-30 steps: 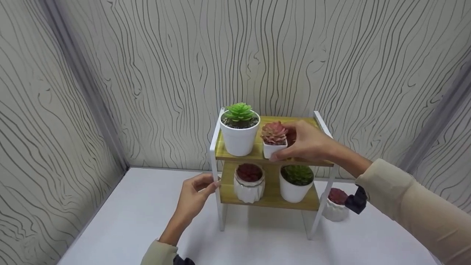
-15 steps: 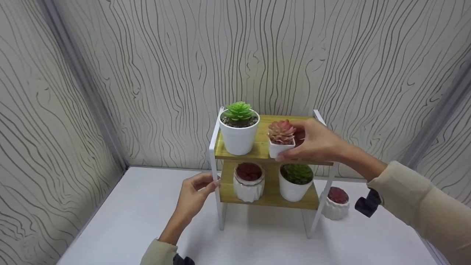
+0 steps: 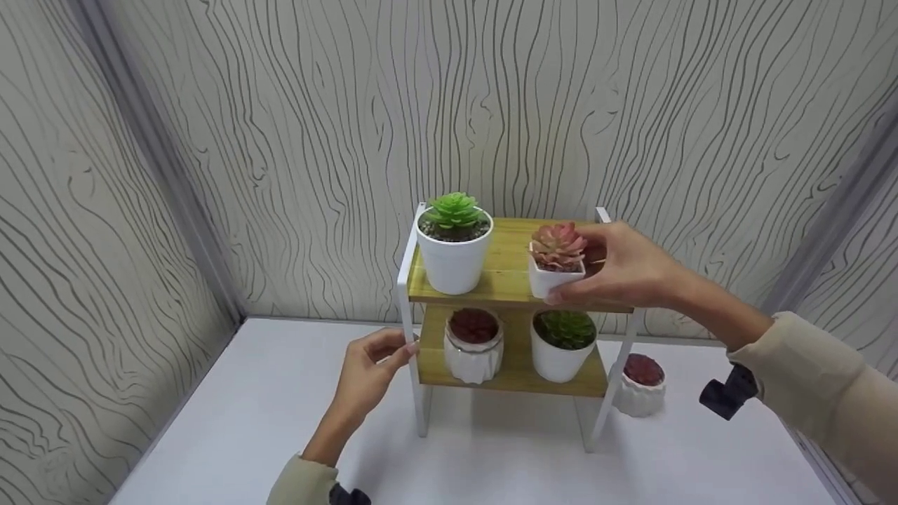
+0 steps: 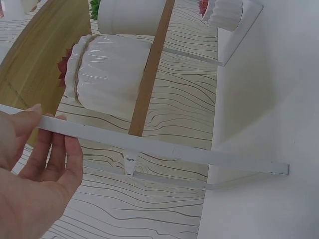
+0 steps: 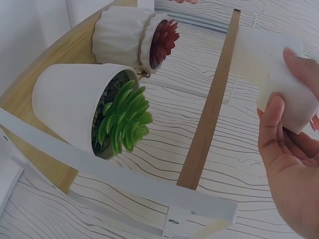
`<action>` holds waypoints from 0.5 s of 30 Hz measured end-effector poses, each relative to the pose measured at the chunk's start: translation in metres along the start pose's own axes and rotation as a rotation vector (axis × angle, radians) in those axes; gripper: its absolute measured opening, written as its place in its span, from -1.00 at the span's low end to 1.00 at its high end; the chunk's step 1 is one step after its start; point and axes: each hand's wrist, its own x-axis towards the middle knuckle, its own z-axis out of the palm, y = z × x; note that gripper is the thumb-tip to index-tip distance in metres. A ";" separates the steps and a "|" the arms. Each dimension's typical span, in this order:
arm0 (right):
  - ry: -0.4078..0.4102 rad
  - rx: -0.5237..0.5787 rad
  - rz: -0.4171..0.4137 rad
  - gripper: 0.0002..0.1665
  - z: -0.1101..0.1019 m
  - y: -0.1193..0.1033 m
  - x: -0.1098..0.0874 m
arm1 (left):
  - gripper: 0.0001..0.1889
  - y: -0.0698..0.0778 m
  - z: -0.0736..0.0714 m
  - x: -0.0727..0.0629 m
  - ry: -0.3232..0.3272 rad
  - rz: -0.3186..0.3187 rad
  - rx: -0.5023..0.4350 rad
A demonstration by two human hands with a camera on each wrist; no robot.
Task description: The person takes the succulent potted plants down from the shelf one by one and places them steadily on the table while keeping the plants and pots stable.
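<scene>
My right hand (image 3: 631,266) holds a small square white pot with a pink succulent (image 3: 558,249) at the front right of the top shelf (image 3: 508,256). Thumb and fingers grip the pot (image 5: 286,94) from its right side; whether its base touches the board cannot be told. With thumb and fingertips, my left hand (image 4: 42,164) pinches the white metal frame (image 4: 164,149) of the two-tier stand at its left front upright. To the left on the top shelf stands a round white pot (image 3: 454,266) with a bright green succulent (image 3: 454,210).
On the lower shelf (image 3: 519,379) are a ribbed white pot with a dark red succulent (image 3: 474,354) and a white pot with a green succulent (image 3: 563,351). Another ribbed pot with a red succulent (image 3: 641,393) sits on the white table (image 3: 280,393), right of the stand.
My right hand has shifted right along the top shelf, carrying the pink succulent away from the bright green one. The left hand has stayed on the frame.
</scene>
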 end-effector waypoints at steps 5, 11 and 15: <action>0.000 0.008 0.011 -0.30 -0.002 0.000 -0.009 | -0.81 0.000 0.000 0.001 0.001 -0.001 0.009; -0.006 0.008 0.024 -0.29 -0.003 0.002 -0.019 | -0.80 0.000 0.000 0.001 0.001 -0.001 0.008; -0.008 0.013 0.025 -0.29 -0.002 0.004 -0.025 | -0.82 0.000 0.000 0.000 0.005 -0.003 0.006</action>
